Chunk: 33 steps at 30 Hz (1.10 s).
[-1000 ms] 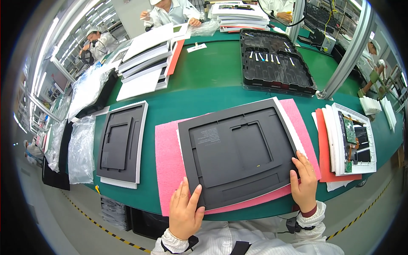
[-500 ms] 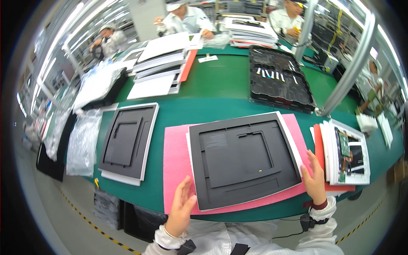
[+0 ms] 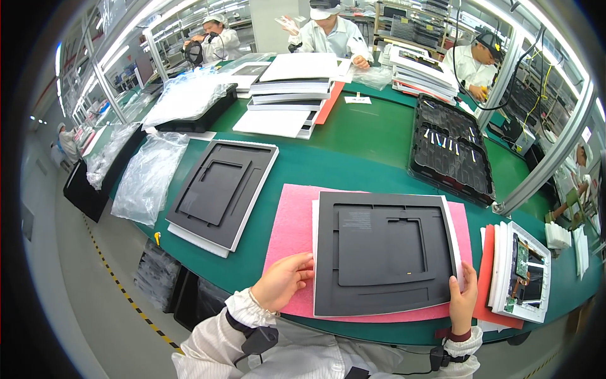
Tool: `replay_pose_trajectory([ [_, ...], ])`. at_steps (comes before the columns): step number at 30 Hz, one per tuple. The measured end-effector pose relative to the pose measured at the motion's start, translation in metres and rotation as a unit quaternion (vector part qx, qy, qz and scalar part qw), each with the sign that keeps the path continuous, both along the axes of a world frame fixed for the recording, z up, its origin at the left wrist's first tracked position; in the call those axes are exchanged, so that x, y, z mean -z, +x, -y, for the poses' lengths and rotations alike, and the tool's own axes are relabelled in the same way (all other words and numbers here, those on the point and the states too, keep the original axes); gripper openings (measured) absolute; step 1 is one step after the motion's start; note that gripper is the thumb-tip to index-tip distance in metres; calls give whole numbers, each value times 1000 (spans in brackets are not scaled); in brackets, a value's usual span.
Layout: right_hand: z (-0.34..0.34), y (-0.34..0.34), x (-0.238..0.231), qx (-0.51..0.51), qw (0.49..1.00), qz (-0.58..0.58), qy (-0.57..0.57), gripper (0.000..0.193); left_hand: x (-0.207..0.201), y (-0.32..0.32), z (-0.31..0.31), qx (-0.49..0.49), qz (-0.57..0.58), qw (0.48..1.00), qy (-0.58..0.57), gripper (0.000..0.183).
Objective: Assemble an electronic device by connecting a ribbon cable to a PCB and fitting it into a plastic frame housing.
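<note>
A black panel point(image 3: 385, 265) with a raised rectangle and a hook-shaped groove lies face up in front of me, with white layers point(image 3: 451, 234) beneath it. Under these, a pink foam sheet point(image 3: 287, 221) covers part of the green table. My left hand point(image 3: 284, 282) is at the panel's left side, fingers loosely bent and tips against the white edge; nothing is in its palm. At the lower right edge, my right hand point(image 3: 464, 297) has its thumb over the panel's face and its fingers along the outer side. Its fingertips are partly hidden.
A similar black panel point(image 3: 219, 189) lies to the left beside a clear plastic bag point(image 3: 151, 177). At right stand white frames with a circuit board point(image 3: 522, 259). Stacked white trays point(image 3: 297, 69) and a black compartment tray point(image 3: 451, 151) are farther back, with co-workers behind.
My view has swung left. Both hands have closed in on the black panel's sides, and the panel now sits straighter on the pink sheet. My right thumb has come onto its edge.
</note>
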State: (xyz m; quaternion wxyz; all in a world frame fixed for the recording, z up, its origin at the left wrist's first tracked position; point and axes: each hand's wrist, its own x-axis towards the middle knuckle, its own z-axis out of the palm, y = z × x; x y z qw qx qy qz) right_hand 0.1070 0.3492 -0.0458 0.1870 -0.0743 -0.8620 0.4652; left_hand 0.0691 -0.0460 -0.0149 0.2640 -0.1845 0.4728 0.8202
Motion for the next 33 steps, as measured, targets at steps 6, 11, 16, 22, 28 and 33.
replay_pose_trajectory([
  [6, -4, 0, 2, 4, 1000, 3, -9, 43, -5, -7, -14, 51, -33, 995, -82, 27],
  [11, -3, -1, 4, 7, 998, -11, -63, 36, -10, 3, -43, -52, -113, 991, 43, 36],
  [16, -4, -4, 7, 10, 997, -6, -74, 32, -2, 8, -45, 14, -73, 954, 290, 48],
  [22, -9, -6, 11, 10, 993, -14, -118, 26, 20, 8, -33, 137, -75, 943, 292, 53],
  [28, -14, -6, 11, 15, 990, -50, -134, 29, 17, 14, -41, 123, -99, 958, 238, 60],
  [33, -6, -5, 7, 25, 969, -99, -223, 41, 16, 30, -27, 79, -118, 954, 266, 59],
])
